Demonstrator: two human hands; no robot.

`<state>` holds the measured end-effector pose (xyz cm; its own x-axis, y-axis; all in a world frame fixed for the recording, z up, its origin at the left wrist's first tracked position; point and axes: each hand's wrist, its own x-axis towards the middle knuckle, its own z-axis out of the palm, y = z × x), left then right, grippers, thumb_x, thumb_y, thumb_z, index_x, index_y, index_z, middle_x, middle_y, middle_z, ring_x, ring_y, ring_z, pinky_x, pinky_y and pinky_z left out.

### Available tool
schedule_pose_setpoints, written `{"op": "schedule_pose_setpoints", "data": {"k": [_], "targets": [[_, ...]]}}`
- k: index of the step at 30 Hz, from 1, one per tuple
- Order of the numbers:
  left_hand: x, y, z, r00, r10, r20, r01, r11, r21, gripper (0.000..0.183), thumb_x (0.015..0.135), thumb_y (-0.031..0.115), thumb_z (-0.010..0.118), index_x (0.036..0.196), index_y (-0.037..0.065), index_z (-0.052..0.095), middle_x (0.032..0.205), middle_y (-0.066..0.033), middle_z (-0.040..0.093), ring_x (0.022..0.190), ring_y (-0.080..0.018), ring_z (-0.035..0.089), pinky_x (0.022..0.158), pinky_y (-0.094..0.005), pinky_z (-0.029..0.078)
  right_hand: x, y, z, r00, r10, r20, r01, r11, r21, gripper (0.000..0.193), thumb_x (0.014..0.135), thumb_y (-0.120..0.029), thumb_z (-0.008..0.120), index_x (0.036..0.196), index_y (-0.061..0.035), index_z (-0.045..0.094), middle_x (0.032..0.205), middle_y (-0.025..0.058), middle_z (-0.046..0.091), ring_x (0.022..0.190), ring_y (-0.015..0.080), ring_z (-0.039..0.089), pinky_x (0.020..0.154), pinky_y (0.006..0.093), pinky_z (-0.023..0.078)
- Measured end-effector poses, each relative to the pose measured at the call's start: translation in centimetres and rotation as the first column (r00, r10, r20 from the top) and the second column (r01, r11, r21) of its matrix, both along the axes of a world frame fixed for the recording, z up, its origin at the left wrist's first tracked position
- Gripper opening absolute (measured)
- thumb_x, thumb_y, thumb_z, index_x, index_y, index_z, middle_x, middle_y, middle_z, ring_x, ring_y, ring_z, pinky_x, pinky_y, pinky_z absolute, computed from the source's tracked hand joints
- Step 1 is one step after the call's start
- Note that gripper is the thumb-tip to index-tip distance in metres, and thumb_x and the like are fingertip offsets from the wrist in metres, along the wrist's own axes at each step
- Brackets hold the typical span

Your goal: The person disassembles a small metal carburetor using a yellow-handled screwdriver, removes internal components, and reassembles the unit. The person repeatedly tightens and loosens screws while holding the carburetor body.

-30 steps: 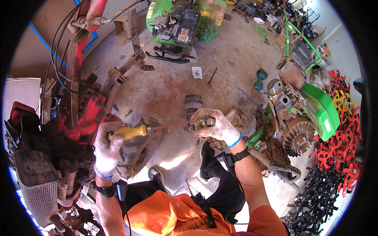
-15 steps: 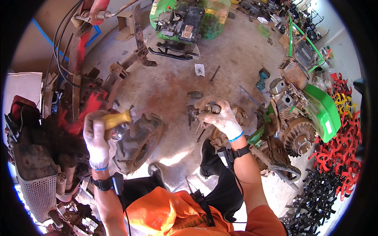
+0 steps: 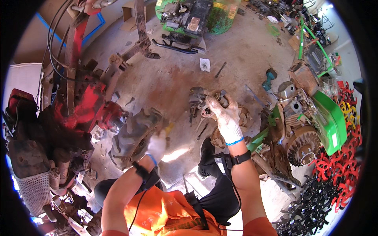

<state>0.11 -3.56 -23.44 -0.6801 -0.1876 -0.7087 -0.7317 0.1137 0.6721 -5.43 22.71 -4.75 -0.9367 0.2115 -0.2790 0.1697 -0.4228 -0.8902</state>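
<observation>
My left hand [image 3: 156, 144], in a white glove, is smeared by motion over the tire at mid-left. From it sticks out a blurred yellow-handled tool [image 3: 169, 128], whose working end I cannot make out. Gloved too, my right hand [image 3: 226, 114] has its fingers bent round a small dark metal part [image 3: 223, 100] with a cylindrical end. The glove covers much of that part. Just left of the right hand, a dark greasy mechanical assembly [image 3: 197, 96] stands on the floor. Beneath the right wrist are rusty round metal parts [image 3: 219, 138], partly hidden.
A red machine [image 3: 88, 102] and the lugged tire [image 3: 136, 135] stand at left. On the right sit an engine with a green cover [image 3: 330, 118] and piles of red [image 3: 338, 157] and black blades [image 3: 307, 206]. A teal power drill [image 3: 269, 80] lies on the concrete floor; a green machine [image 3: 189, 23] stands ahead.
My left hand has swung right and toward my body with the yellow-handled tool, away from the red machine. My right hand stays near the same spot with the metal part.
</observation>
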Motion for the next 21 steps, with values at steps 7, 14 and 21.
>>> {"op": "schedule_pose_setpoints", "data": {"k": [7,14,21], "targets": [[0.0,4.4,-12.4,0.995,-0.089,-0.044,0.079,0.978,-0.192,0.052,0.114,0.047,0.054,0.124,-0.001,0.072,0.095,-0.0222,0.078,0.087,-0.0378,0.077,0.083,-0.0496,0.057,-0.2,0.6,-0.1,0.998,0.033,0.052,-0.035,0.998,0.05,0.048,0.098,-0.003,0.083,0.14,0.0041,0.06,0.121,0.0152,0.076,0.103,0.0244,0.079,0.081,0.0417,0.073],[-0.3,4.2,-15.4,0.985,-0.165,-0.058,0.139,0.942,-0.306,0.057,0.114,0.051,0.05,0.126,0.0,0.073,0.106,-0.0267,0.079,0.099,-0.0475,0.075,0.091,-0.0534,0.057,-0.2,0.4,0.6,0.999,0.022,0.047,-0.022,1.0,0.002,0.034,0.096,0.001,0.083,0.128,0.0042,0.07,0.108,0.013,0.079,0.09,0.0193,0.078,0.075,0.0372,0.071],[-0.5,4.1,-16.8,0.992,-0.123,-0.011,0.116,0.96,-0.255,0.058,0.114,0.051,0.049,0.131,0.001,0.071,0.113,-0.0279,0.078,0.108,-0.0492,0.074,0.097,-0.0551,0.055,-0.6,1.4,-1.2,0.993,0.07,0.094,-0.077,0.994,0.075,0.058,0.1,0.001,0.081,0.15,-0.0016,0.051,0.127,0.0181,0.076,0.111,0.0317,0.08,0.077,0.0481,0.074]]}}
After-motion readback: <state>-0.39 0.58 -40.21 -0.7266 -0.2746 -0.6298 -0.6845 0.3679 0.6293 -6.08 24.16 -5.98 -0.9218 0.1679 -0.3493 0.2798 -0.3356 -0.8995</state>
